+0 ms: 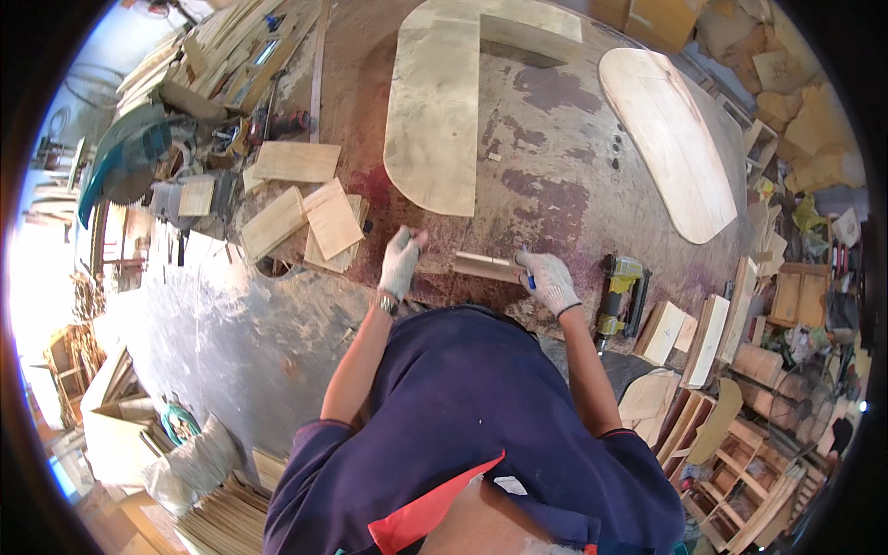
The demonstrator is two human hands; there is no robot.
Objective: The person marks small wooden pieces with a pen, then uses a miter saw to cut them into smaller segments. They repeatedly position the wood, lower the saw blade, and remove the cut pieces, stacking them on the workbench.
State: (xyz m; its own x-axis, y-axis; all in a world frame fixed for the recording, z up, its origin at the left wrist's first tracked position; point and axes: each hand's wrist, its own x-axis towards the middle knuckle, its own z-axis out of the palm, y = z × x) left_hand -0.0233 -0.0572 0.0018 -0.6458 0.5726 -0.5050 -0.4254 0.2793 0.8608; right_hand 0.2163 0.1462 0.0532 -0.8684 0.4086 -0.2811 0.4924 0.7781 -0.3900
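My left hand (400,261), in a pale glove, hovers at the table's front edge with its fingers curled; whether anything is in them I cannot make out. Just to its right is a short, narrow wooden piece (486,266). My gloved right hand (549,281) is closed on a slim blue pen-like tool (528,277) at that piece's right end, touching it. Beyond my hands lies a large pale board (430,129) with rounded corners on the scuffed worktable (555,166). A yellow-green and black nail gun (618,291) lies right of my right hand.
A long rounded board (666,143) lies at the back right. Several small offcuts (296,162), a teal circular saw (129,162) and stacked strips (199,60) crowd the left. Wood blocks (659,333) line the right edge, with a piled pallet-like frame (740,481) beyond.
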